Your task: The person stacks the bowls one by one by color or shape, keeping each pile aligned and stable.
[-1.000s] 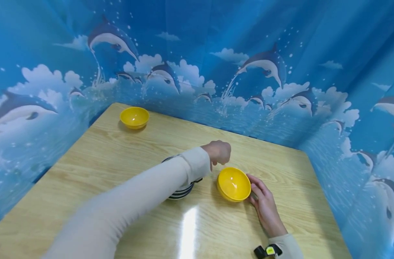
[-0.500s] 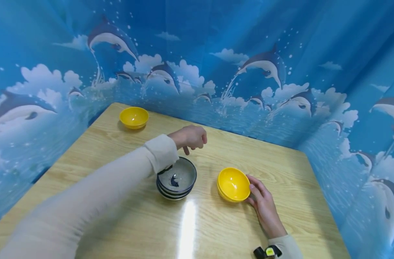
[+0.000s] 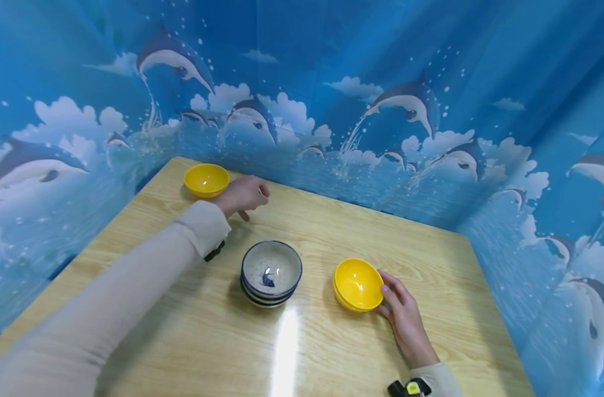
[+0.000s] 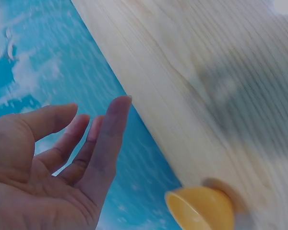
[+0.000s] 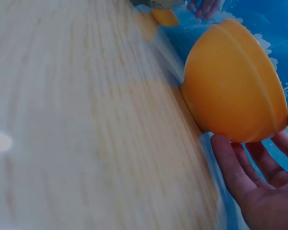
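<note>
My right hand (image 3: 404,317) holds a pair of nested yellow bowls (image 3: 357,284) at their right side, the thumb at the rim and the fingers against the outer wall. In the right wrist view those bowls (image 5: 233,86) stand on the table beside the fingers of my right hand (image 5: 261,187). My left hand (image 3: 242,195) is above the table at the far left, with relaxed fingers and nothing in them. Just beside its wrist sits another yellow bowl (image 3: 206,180). The left wrist view shows the left hand (image 4: 72,163) with fingers spread loosely, apart from that bowl (image 4: 204,209).
A stack of several grey bowls (image 3: 271,270) with dark blue rims stands between the arms, mid-table. The wooden table (image 3: 222,342) meets a blue dolphin-print curtain (image 3: 302,82) at its back and sides.
My left hand has moved leftward, from near the yellow nested bowls, past the grey stack, to beside the far yellow bowl. The grey stack has come into full view. My right hand keeps its place.
</note>
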`<state>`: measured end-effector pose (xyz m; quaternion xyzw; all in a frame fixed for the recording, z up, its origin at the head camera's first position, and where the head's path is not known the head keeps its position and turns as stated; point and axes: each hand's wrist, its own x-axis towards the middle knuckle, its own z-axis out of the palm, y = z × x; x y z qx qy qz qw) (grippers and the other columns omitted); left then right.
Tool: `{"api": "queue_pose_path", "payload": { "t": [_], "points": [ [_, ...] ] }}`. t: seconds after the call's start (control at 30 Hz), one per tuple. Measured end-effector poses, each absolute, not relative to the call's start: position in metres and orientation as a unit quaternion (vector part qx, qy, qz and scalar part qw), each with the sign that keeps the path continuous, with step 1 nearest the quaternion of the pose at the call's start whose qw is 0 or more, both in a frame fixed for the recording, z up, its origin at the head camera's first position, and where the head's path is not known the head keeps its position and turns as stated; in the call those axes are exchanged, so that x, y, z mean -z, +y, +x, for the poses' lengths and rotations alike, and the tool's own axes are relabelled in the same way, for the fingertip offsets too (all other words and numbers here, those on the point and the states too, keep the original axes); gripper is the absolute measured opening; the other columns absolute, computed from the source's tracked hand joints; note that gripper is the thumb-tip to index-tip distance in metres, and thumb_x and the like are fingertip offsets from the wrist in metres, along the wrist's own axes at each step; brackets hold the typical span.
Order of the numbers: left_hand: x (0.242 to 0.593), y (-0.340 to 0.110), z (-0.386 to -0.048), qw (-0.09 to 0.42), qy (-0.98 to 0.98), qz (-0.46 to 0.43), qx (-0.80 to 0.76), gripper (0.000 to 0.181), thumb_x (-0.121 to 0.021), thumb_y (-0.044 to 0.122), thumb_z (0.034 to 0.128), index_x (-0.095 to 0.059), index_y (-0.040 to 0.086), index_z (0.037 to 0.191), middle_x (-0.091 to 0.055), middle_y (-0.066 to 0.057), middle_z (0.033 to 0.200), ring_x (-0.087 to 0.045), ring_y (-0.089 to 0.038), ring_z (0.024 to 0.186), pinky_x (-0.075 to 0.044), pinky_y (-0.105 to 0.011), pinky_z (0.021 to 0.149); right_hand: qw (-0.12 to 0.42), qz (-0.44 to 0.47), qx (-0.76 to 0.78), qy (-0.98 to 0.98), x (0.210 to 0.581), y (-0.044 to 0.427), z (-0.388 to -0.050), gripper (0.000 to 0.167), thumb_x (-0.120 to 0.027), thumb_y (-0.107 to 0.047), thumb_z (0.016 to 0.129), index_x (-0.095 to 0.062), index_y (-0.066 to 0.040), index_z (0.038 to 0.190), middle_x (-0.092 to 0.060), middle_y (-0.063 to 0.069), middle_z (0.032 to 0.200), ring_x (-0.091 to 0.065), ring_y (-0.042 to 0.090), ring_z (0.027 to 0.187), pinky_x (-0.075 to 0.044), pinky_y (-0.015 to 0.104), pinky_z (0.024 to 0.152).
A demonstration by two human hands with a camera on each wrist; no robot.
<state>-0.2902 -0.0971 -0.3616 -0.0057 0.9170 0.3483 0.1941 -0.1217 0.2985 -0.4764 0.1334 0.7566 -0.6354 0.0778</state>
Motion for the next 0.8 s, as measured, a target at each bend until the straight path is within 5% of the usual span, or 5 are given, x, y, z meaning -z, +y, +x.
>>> {"api": "queue_pose_path", "payload": {
  "t": [0.27, 0.47, 0.8],
  "points": [
    [0.373, -0.149, -0.292, 0.131, 0.916, -0.016, -0.380, 0.039, -0.052, 0.018, 0.1147, -0.053, 0.000, 0.149, -0.054, -0.023, 0.154, -0.061, -0.042, 0.130, -0.069, -0.046, 0.087, 0.081, 0.136, 0.638, 0.754, 0.477, 0.299, -0.122, 0.056, -0.050, -0.037, 0.118, -0.037, -0.016, 0.169, -0.032, 0.005, 0.178, -0.059, -0.004, 0.127, -0.062, 0.021, 0.100],
    [0.379, -0.177, -0.294, 0.098, 0.930, -0.035, -0.353, 0.043, -0.049, 0.016, 0.1129, -0.054, -0.002, 0.151, -0.051, -0.026, 0.158, -0.069, -0.045, 0.120, -0.069, -0.048, 0.087, 0.081, 0.138, 0.637, 0.754, 0.477, 0.299, -0.122, 0.056, -0.050, -0.037, 0.118, -0.038, -0.017, 0.168, -0.032, 0.004, 0.178, -0.057, -0.001, 0.130, -0.061, 0.021, 0.100],
    [0.396, -0.211, -0.301, 0.052, 0.939, -0.064, -0.334, 0.043, -0.048, 0.011, 0.1116, -0.052, -0.009, 0.149, -0.056, -0.033, 0.151, -0.068, -0.045, 0.118, -0.063, -0.055, 0.100, 0.080, 0.141, 0.638, 0.753, 0.477, 0.297, -0.123, 0.057, -0.049, -0.038, 0.118, -0.036, -0.017, 0.170, -0.028, 0.005, 0.180, -0.044, 0.023, 0.151, -0.060, 0.020, 0.100]
  ]
}}
